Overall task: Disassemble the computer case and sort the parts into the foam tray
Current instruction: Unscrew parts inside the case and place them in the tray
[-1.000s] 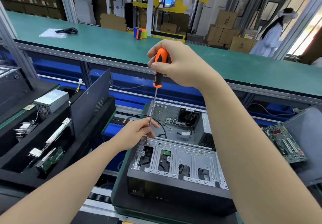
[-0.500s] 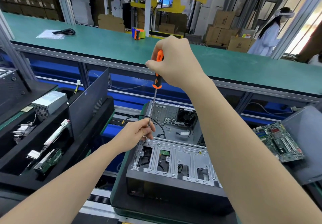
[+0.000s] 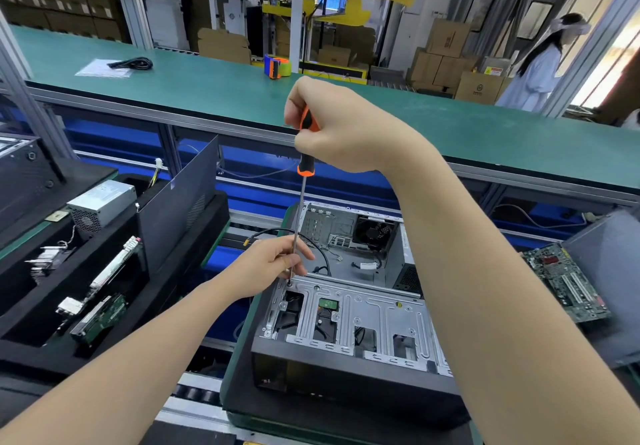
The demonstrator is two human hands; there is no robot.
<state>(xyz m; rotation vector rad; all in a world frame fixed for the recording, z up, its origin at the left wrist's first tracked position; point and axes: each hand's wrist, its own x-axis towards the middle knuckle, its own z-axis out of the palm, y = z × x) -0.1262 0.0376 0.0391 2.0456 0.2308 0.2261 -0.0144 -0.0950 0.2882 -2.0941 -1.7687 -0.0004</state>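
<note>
Head view: the right hand (image 3: 341,129), centre frame, is clenched round the orange-and-black handle of the screwdriver (image 3: 306,166). The screwdriver's long axis is near vertical in the frame, handle up, tip down, with the top leaning slightly right. The left hand (image 3: 268,266), below it, pinches the bare shaft just above the tip. The tip sits on a screw at the upper left corner of the silver drive cage (image 3: 349,309).

The computer case (image 3: 346,372) lies on its side at lower centre, open face up. Its long axis runs from the bottom of the frame upward, with the black front end nearest the bottom.

The black foam tray (image 3: 162,292) is at left and holds a power supply (image 3: 100,202), boards and an upright side panel (image 3: 180,202). A motherboard (image 3: 568,281) is at right. The green tabletop (image 3: 207,87) crosses the upper frame.
</note>
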